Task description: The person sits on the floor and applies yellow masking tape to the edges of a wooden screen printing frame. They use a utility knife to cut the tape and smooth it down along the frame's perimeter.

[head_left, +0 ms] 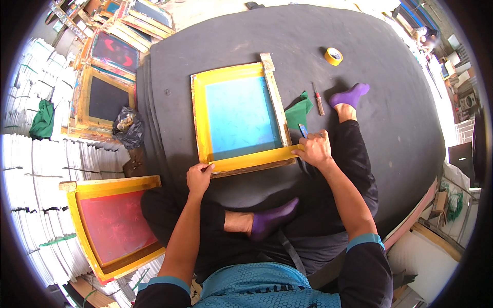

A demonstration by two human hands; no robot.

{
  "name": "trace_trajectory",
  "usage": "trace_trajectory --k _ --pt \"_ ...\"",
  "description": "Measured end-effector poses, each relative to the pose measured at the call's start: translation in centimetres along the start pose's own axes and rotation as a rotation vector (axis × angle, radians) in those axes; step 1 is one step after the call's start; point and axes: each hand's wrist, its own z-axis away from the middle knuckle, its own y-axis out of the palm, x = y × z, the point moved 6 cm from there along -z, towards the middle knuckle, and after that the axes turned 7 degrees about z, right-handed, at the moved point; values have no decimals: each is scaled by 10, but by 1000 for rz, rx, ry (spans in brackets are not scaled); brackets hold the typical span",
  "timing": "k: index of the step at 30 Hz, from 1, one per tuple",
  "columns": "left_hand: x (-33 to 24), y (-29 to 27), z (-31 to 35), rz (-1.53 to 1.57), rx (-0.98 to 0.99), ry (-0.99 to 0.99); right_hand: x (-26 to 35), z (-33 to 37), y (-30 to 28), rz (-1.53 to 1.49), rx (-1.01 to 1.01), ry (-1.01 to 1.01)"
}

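Two bare hands, the left hand (199, 178) and the right hand (315, 148), with one yellow tape strip (254, 159) between them. Four frames can be told singly: one blue-meshed frame (241, 115) just beyond both hands, one red-meshed frame (118, 226) left of the left hand, and farther out past it one dark-panelled frame (108, 100) and one red-marked frame (115, 51) — others overlap too much to count. Two green cloths: one (298, 114) just beyond the right hand, one (43, 119) far left of the left. Beyond the right hand, one tape roll (334, 61) and one red-handled tool (320, 104); at its fingers, one small blue tool (303, 131). Two purple socks — one (350, 96) beyond the right hand, one (275, 219) nearer the body than either.
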Motion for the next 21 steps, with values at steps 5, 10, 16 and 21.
trace_trajectory --k 5,10,16,21 --pt "17 0 -8 470 -7 -35 1 -7 -7 -20 39 26" --pt "12 3 -11 625 86 -205 -3 -6 -11 -52 44 39" --pt "-7 -2 -4 185 -41 43 5 -7 -1 47 98 42" --pt "-18 2 -1 69 -97 213 10 -7 1 85 104 66"
